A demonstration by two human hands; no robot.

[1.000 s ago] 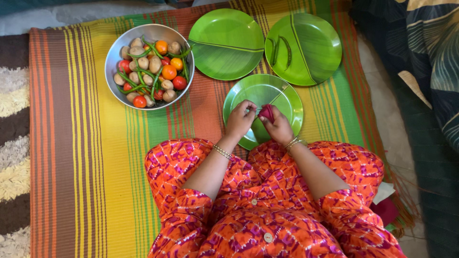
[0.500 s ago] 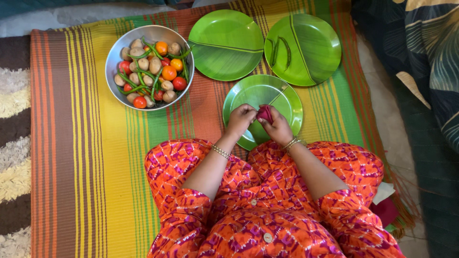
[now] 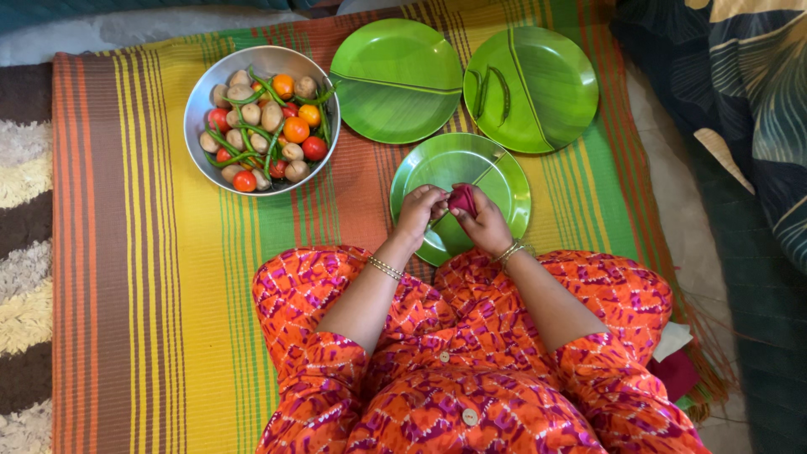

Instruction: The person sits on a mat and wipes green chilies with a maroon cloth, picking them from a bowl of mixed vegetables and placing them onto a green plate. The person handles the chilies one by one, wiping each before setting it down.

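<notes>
My right hand (image 3: 486, 225) grips a small dark red cloth (image 3: 462, 199) over a round green plate (image 3: 504, 172) that lies on the mat right in front of my knees. My left hand (image 3: 419, 211) is curled with its fingertips against the left side of the same red cloth. Both hands hover just above the plate's near half. Whether the cloth touches the plate is hidden by my fingers.
A steel bowl (image 3: 204, 88) of tomatoes, small potatoes and green beans stands at the far left. Two more green plates lie beyond, one bare (image 3: 395, 80), one (image 3: 546, 84) holding two green beans (image 3: 503, 88). All rest on a striped mat (image 3: 143, 252). Dark patterned fabric (image 3: 740, 92) lies right.
My hands have drawn slightly closer together and nearer to my body, with the red cloth still between them. The bowl and plates have not moved.
</notes>
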